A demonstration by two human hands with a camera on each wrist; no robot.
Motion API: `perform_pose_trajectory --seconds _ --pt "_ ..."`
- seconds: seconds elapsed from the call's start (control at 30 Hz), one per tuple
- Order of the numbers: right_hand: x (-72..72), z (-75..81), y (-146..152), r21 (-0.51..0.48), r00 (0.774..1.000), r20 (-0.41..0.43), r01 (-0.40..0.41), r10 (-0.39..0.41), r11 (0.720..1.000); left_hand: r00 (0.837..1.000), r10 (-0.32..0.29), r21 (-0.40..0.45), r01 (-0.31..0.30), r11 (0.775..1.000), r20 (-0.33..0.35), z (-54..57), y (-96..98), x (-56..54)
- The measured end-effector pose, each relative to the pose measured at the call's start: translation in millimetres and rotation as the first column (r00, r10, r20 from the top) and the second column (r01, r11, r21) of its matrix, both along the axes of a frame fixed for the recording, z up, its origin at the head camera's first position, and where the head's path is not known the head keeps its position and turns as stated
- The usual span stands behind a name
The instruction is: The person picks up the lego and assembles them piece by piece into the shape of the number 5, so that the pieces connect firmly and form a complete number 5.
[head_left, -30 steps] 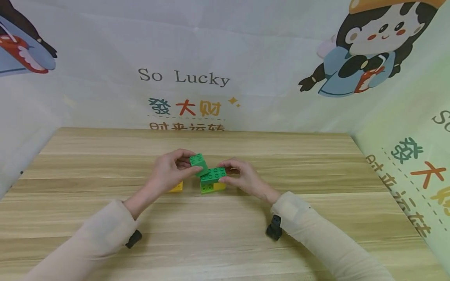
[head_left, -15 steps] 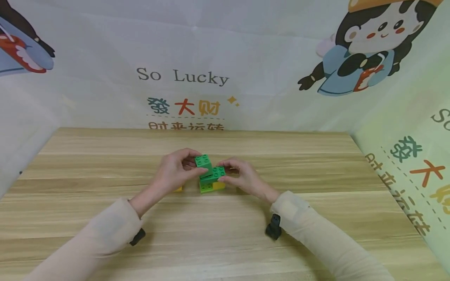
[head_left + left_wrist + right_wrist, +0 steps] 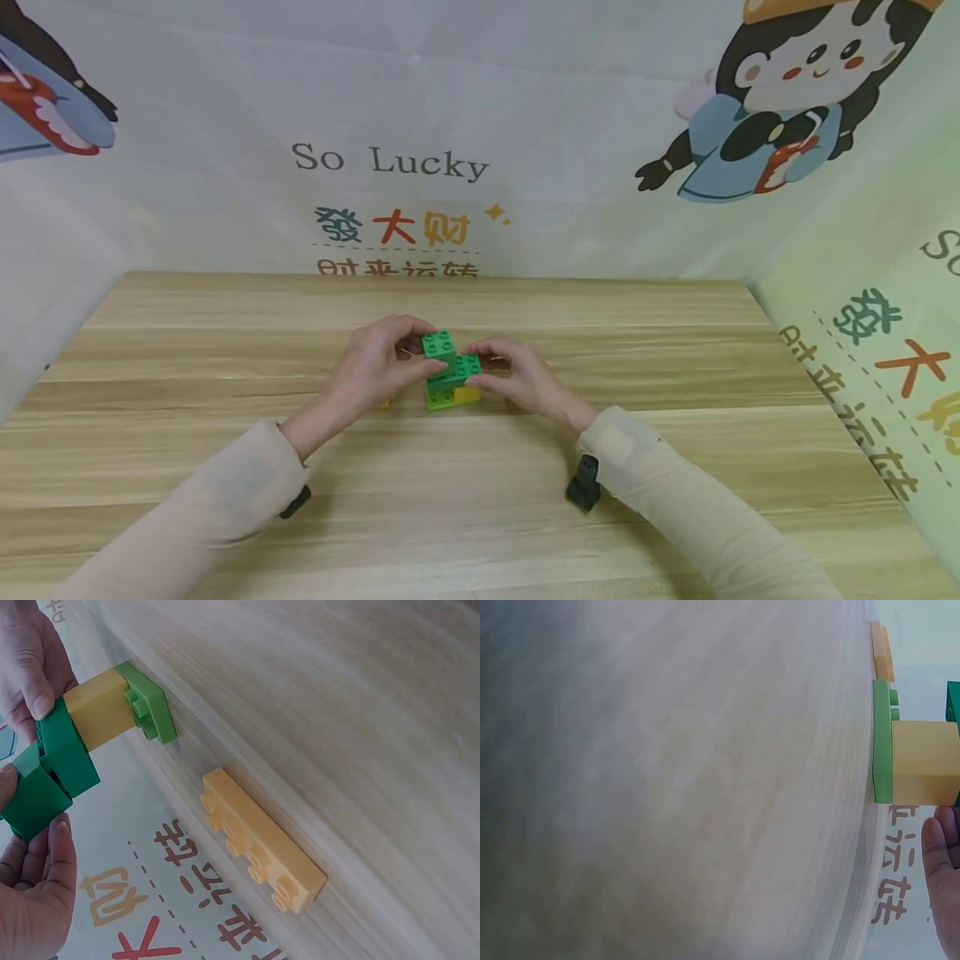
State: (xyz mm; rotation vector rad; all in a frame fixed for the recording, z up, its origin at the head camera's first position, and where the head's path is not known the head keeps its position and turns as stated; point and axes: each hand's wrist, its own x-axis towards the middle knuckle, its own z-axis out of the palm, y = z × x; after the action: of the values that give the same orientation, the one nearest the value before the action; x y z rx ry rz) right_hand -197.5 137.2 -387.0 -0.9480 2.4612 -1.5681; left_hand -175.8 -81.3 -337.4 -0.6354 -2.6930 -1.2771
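Observation:
My left hand [image 3: 375, 360] pinches a square green building block [image 3: 438, 345] between thumb and fingers. That block sits on the left end of a longer green block [image 3: 469, 365]; in the left wrist view a thin, uneven gap shows between the two. My right hand [image 3: 519, 377] grips the right end of the longer block. Beneath it, a yellow block [image 3: 97, 709] stands on one half of a flat light green block [image 3: 441, 398], whose other studs are bare. This flat block rests on the table. The right wrist view shows only part of the right hand [image 3: 946, 877].
A loose yellow-orange block [image 3: 261, 838] with a row of studs lies on the wooden table [image 3: 480, 500] left of the stack, mostly hidden behind the left hand in the head view. A printed cloth [image 3: 555, 167] borders the table at the back and sides.
My left hand has moved slightly right and brought the square green block from a tilted pose at the longer block's left end to nearly straight on top. The right hand keeps its place.

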Motion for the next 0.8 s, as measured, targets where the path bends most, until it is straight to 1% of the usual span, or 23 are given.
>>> perform_pose_trajectory --seconds 0.17,0.3,0.57,0.8 --pt "0.1 0.4 -0.5 -0.001 1.000 0.005 0.003 -0.003 1.000 0.999 -0.021 -0.031 0.020 0.999 -0.037 0.7 -1.1 1.8" --pt "0.2 0.0 -0.3 -0.002 1.000 0.005 0.004 -0.004 1.000 0.997 -0.037 -0.055 0.033 0.998 -0.064 -0.8 -2.2 2.9" --pt "0.3 -0.8 -0.5 0.002 1.000 0.007 0.000 0.000 1.000 0.997 -0.041 -0.044 0.038 0.998 -0.071 -2.7 -2.4 4.1" --pt "-0.3 -0.7 0.0 -0.005 1.000 -0.005 -0.001 0.001 1.000 0.987 -0.048 -0.022 0.045 0.999 -0.154 -9.1 -3.9 5.8"
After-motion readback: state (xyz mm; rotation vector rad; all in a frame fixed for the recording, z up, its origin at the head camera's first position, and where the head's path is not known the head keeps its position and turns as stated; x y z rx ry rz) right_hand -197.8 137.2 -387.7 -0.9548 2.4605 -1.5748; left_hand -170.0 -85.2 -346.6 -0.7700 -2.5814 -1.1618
